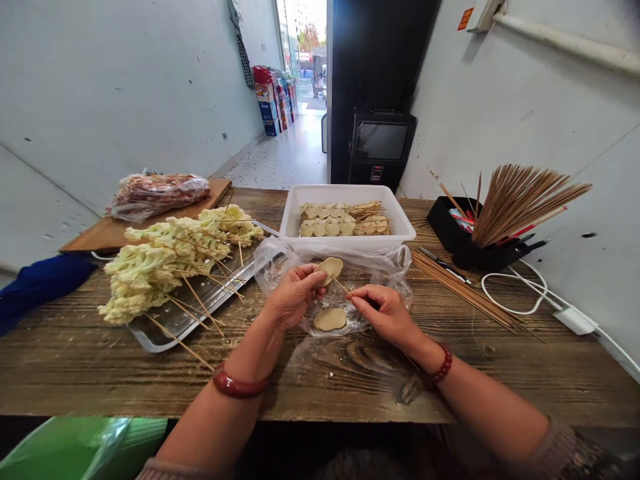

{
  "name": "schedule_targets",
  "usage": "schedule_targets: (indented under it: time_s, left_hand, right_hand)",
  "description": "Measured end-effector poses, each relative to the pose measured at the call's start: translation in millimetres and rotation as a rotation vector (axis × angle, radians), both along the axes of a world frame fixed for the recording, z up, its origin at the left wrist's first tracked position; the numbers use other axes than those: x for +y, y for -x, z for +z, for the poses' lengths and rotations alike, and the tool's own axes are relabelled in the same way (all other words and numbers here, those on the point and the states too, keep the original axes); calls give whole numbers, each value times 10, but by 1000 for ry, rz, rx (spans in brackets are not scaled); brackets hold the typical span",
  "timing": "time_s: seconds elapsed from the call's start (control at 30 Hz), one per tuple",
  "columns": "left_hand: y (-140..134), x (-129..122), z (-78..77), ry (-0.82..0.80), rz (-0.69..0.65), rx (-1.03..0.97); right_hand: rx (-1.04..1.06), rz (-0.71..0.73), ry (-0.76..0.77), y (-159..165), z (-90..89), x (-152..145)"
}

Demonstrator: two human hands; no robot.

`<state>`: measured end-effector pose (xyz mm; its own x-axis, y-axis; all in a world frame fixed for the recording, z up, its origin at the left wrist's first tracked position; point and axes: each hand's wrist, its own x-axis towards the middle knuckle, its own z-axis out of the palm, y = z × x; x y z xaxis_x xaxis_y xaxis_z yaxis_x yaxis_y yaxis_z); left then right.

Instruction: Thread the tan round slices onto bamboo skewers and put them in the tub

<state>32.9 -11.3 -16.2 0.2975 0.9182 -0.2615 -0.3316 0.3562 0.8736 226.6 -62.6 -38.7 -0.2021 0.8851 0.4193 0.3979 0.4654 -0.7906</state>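
My left hand (296, 293) pinches a flat, round beige slice (332, 268) at its left edge. A thin wooden skewer (342, 287) is in my right hand (383, 310), its tip at the lower edge of that slice; whether it has pierced it I cannot tell. Below, a second beige slice (330, 319) lies flat on a clear plastic bag (367, 267) spread over the table. Behind the bag stands a white plastic tub (347, 235) with several skewers of similar slices (327, 220) in it.
Skewered cauliflower (165, 257) fills a metal tray (200, 317) on the left. Wrapped meat (157, 193) rests on a wooden board (215, 200). At right are loose skewers (463, 287), a black holder (445, 217) with a skewer bundle (520, 200), and a white cable (515, 310).
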Motion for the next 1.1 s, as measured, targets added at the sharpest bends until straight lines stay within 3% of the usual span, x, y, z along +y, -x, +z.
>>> schedule_targets:
  time_s: [0.23, 1.1]
  left_hand:
    - [-11, -14, 51, 43, 9, 9]
    - [-10, -9, -12, 3, -47, 53]
  right_hand:
    - [-11, 12, -19, -3, -15, 1]
    - [-9, 9, -16, 22, -20, 4]
